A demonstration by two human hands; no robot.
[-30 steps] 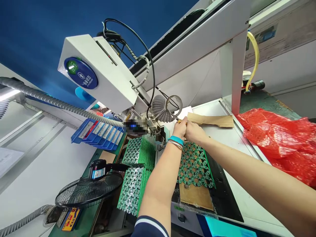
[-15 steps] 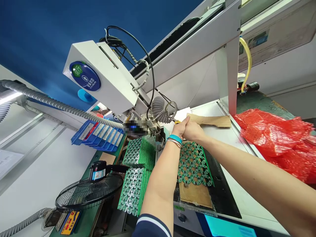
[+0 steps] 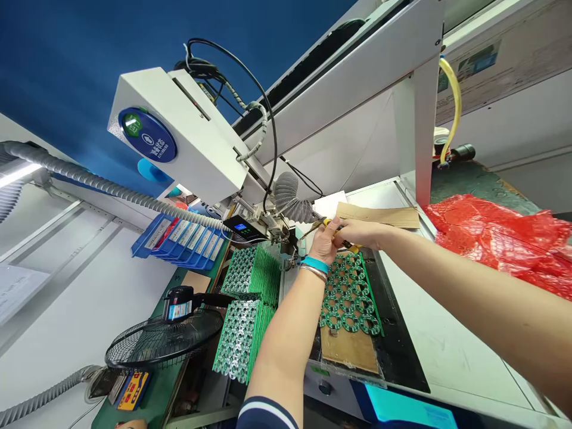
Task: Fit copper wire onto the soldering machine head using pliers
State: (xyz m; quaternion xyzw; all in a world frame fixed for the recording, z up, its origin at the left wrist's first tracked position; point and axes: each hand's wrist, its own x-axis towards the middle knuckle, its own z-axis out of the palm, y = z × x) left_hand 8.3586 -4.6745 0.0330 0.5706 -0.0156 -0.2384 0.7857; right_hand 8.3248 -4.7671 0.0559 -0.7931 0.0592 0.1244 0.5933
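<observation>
My left hand [image 3: 323,243], with a teal band and a metal bracelet at its wrist, is closed on a yellow-and-black handled tool [image 3: 329,222]. Against it, my right hand [image 3: 360,233] also grips the tool, and more yellow and black shows under its fingers. The fingers cover much of the tool, so its kind is unclear; a thin part points left toward the machine head [image 3: 277,226]. Below both hands, a green circuit board panel [image 3: 351,298] with rows of round boards lies on a brown plate [image 3: 348,350] over a black base.
Upright stacks of green panels [image 3: 239,333] stand left of my left forearm. Beyond them are a black fan [image 3: 165,345] and blue bins [image 3: 179,241]. A grey flexible duct [image 3: 290,196] hangs behind my hands. Cardboard [image 3: 379,215] and red plastic wrap [image 3: 496,244] lie right.
My hands have shifted slightly and turned; more of the yellow-and-black tool now shows between and under them. My right forearm has risen a little. The view has moved slightly.
</observation>
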